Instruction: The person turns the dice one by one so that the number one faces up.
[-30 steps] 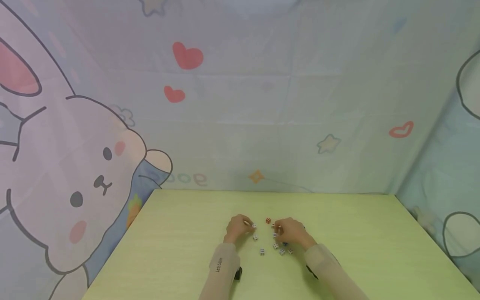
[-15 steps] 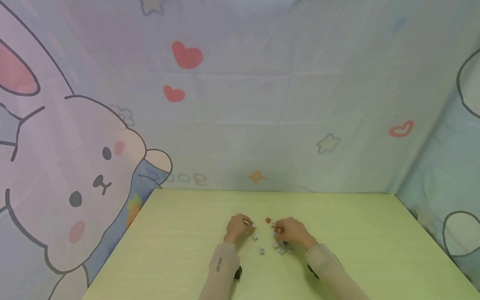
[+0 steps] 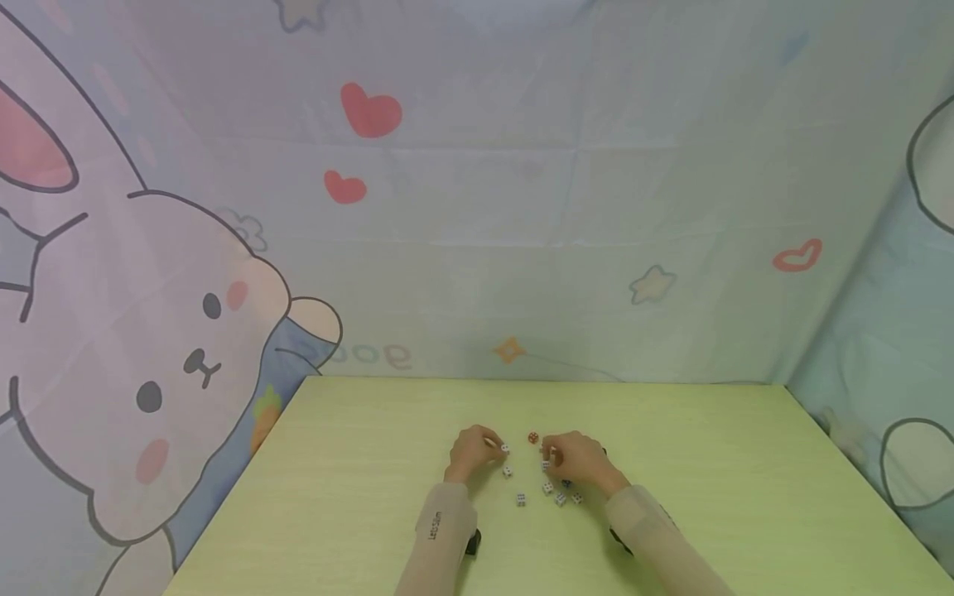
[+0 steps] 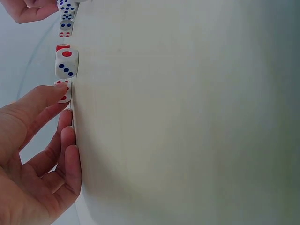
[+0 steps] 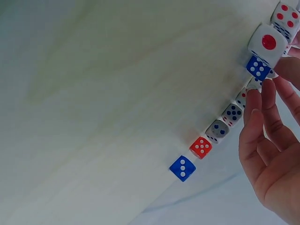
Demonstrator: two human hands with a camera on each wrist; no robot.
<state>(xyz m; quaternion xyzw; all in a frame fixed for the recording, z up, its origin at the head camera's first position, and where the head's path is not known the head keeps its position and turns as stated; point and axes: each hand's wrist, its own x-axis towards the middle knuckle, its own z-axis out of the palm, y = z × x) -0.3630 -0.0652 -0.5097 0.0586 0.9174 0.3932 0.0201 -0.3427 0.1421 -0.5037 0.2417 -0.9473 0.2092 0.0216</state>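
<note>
Little changes over the last second: the dice keep their places around the red die (image 3: 532, 438), the left hand (image 3: 474, 453) hardly moves to its left, and only the fingertips of the right hand (image 3: 580, 458), on its right, seem to edge slightly further over a half-hidden die there. The layout therefore stands as it was, and the present work looks like a small adjustment by the right hand while the left one steadies. The left hand pinches a white die (image 3: 505, 449) between thumb and finger, left of the red die and a little nearer the person; a second die (image 3: 508, 472) sits just below that one. The right hand's bent fingers close in around a pale die (image 3: 546, 466), below and right of the red die, but whether they grasp it cannot be told. Further toward the person from the red die lie a lone die (image 3: 521, 500), a trio of white dice (image 3: 561, 499) on its right, and a blue die (image 3: 566, 483) beside the right hand, all on the yellow table (image 3: 358, 463)
</note>
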